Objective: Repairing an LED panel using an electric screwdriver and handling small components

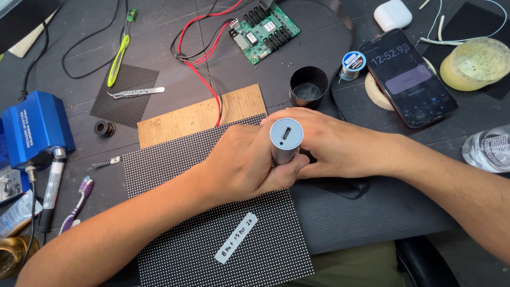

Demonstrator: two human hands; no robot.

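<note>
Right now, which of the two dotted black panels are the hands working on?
The large panel with the white tape strip; both hands press a silver cylinder on it. The small one lies untouched under tweezers.

Silver cylinder tool standing over a dotted panel

The silver cylindrical tool [285, 141] is standing nearly upright, its flat top with a small oval port facing the camera, while the dark LED matrix panel [186, 165] is lying flat on the desk beneath it, partly overlapping a cardboard sheet.
</note>
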